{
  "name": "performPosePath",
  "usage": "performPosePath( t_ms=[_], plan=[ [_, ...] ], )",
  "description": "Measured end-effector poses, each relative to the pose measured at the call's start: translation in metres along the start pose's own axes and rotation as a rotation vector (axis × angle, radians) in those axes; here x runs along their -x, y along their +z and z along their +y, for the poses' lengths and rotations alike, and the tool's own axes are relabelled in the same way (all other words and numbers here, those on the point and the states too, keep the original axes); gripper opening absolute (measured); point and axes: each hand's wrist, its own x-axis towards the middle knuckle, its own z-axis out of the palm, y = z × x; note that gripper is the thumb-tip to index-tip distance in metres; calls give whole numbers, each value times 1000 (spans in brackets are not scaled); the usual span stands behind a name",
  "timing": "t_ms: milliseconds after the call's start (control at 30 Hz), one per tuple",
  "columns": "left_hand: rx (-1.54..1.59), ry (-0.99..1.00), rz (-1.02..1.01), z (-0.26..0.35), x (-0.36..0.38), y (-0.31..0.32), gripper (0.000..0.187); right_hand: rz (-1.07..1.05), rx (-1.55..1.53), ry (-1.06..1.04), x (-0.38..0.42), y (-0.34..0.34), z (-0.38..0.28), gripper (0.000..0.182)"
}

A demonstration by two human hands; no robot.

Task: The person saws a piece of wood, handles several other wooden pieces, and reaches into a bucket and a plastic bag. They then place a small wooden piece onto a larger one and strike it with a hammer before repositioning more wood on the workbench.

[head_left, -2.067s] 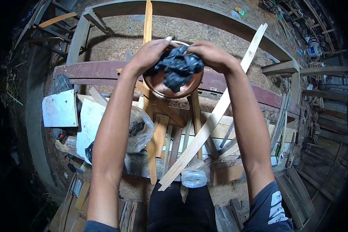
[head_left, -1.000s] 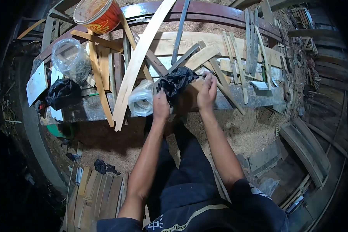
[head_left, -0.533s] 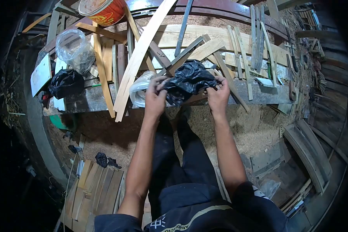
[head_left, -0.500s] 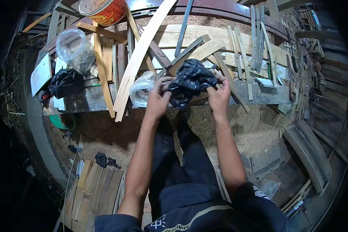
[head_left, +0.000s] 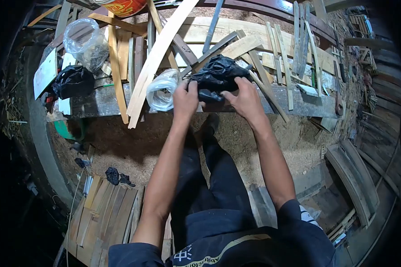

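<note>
A crumpled black plastic bag (head_left: 220, 73) is held between both hands at the front edge of the workbench. My left hand (head_left: 185, 96) grips its left side, fingers closed on the plastic. On the right side, my right hand (head_left: 246, 97) pinches the bag between thumb and fingers. What the bag contains, if anything, is hidden. Just left of my left hand lies a roll of clear plastic (head_left: 161, 92). Wooden strips and a long pale board (head_left: 162, 53) lie around the bag on the bench.
Another black bag (head_left: 74, 82) and a clear plastic bag (head_left: 85, 44) sit at the bench's left. An orange-red bucket (head_left: 122, 6) stands behind. A handsaw (head_left: 338, 91) lies at the right. Stacked planks (head_left: 104, 213) are at lower left, curved wooden pieces (head_left: 353, 182) at lower right.
Both hands have lowered the black bag toward the bench, and it looks flatter and wider. My right hand has turned, its thumb now under the bag's edge. The view has shifted slightly.
</note>
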Motion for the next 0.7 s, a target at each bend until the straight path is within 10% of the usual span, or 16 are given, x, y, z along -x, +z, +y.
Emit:
performPosePath(
  t_ms=[233, 400, 467, 567, 700],
  plan=[
    [-165, -183, -92, 6, -6, 3, 36, 204, -435, -175, -9, -6, -28, 21],
    [26, -164, -67, 8, -9, 9, 32, 496, -126, -184, -30, 0, -18, 20],
    [-15, -68, -77, -8, -12, 8, 33, 282, -339, 197, -26, -23, -38, 15],
    [-37, -77, -100, -22, -10, 12, 32, 43, -860, -97, -14, 1, -29, 14],
    [-77, -40, 28, -19, -3, 12, 21, 99, -146, -93, -29, 35, 16, 24]
  ],
)
